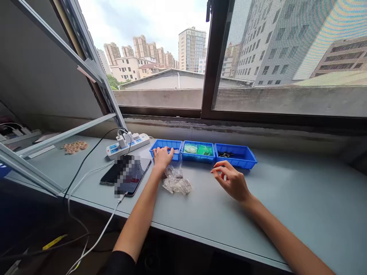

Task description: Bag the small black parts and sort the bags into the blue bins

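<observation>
My left hand [163,157] reaches over the near rim of the left blue bin [179,146], its fingers bent down and somewhat apart. Small pale pieces lie in that bin beside the thumb. My right hand [231,179] hovers above the table in front of the right blue bin [249,163]. Its thumb and forefinger are drawn together; anything between them is too small to make out. The middle blue bin [197,159] holds a whitish packet [190,148] and a green packet [204,150]. Between my hands lies a pile of clear plastic bags [177,184].
Dark small parts [225,154] lie in the right bin. To the left are a white power strip [128,146] with plugs, a tablet [137,177] on a white cable, and a heap of brown pieces [73,147]. A metal frame [65,135] slants over the table's left end.
</observation>
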Action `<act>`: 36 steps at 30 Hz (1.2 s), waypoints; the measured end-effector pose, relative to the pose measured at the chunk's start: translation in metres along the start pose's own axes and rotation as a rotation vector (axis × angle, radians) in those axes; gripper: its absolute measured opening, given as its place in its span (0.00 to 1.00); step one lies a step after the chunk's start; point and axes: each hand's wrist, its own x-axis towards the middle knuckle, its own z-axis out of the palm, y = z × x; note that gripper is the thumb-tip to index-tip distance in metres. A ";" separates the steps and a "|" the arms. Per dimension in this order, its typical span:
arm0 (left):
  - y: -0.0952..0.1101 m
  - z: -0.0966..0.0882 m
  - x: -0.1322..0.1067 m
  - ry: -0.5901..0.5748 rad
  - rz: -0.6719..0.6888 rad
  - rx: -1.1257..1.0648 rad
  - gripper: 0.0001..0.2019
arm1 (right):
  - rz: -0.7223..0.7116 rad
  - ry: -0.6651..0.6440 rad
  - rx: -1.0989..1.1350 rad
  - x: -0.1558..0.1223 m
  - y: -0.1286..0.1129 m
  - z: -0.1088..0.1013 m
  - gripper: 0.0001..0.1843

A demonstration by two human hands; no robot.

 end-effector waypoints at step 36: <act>0.011 -0.023 -0.034 -0.323 0.374 -0.100 0.17 | 0.030 -0.127 -0.019 0.002 0.002 -0.001 0.18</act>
